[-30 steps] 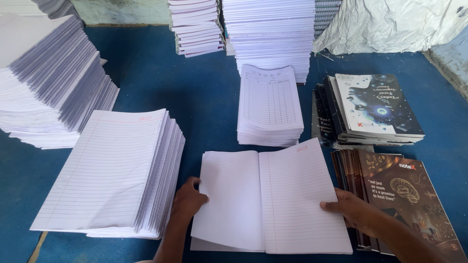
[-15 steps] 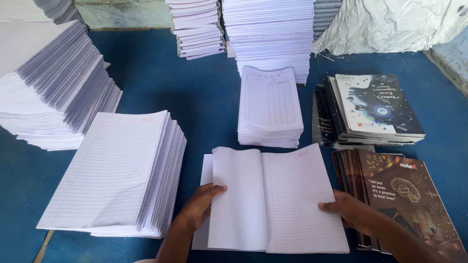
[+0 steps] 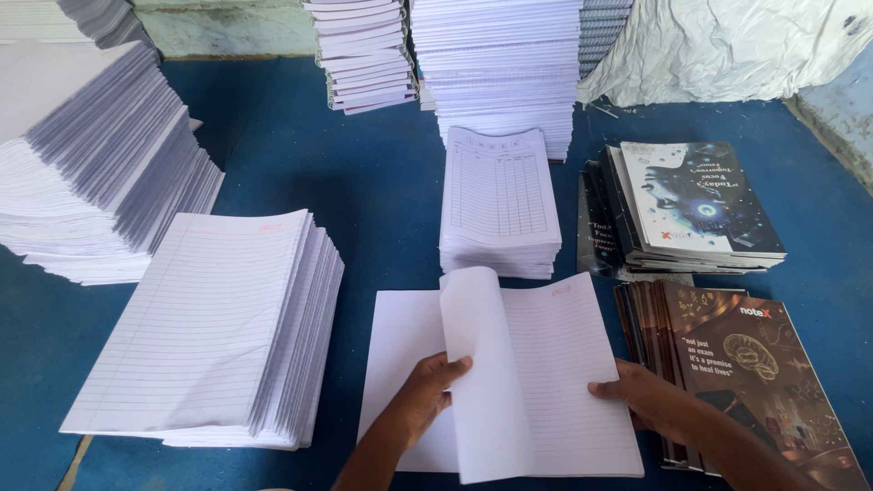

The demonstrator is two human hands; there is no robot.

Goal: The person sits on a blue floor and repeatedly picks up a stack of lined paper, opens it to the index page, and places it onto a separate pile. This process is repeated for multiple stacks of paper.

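Ruled sheets [image 3: 555,364], a folded bundle of them, lie open on the blue bench [image 3: 382,191] right in front of the person, between the big stack of ruled paper [image 3: 200,327] on the left and the brown-covered booklets [image 3: 755,373] on the right. Left hand [image 3: 423,400] is in the middle of the bundle, fingers [image 3: 450,368] pinching the raised half at its edge so that it stands up off the flat page beneath. Right hand [image 3: 641,400] lies flat on the right-hand page, fingers spread and holding nothing, just pressing; that looks like the anchor that keeps the bundle from sliding while the other half is lifted.

Just behind the bundle sits a narrower pile of table-printed sheets [image 3: 500,200], white with a grid of lines, close enough to reach. Right of it, a pile of dark covers [image 3: 700,200] shows a pale face and a glowing blue disc; the brown covers nearer the person carry a golden brain drawing and light lettering. Each sort has its own pile, apparently to keep them apart and handy. Tall white stacks [image 3: 500,64] line the back, a slumped fan of paper [image 3: 100,164] fills the far left, and crumpled white sheeting [image 3: 727,45] hangs at the back right.
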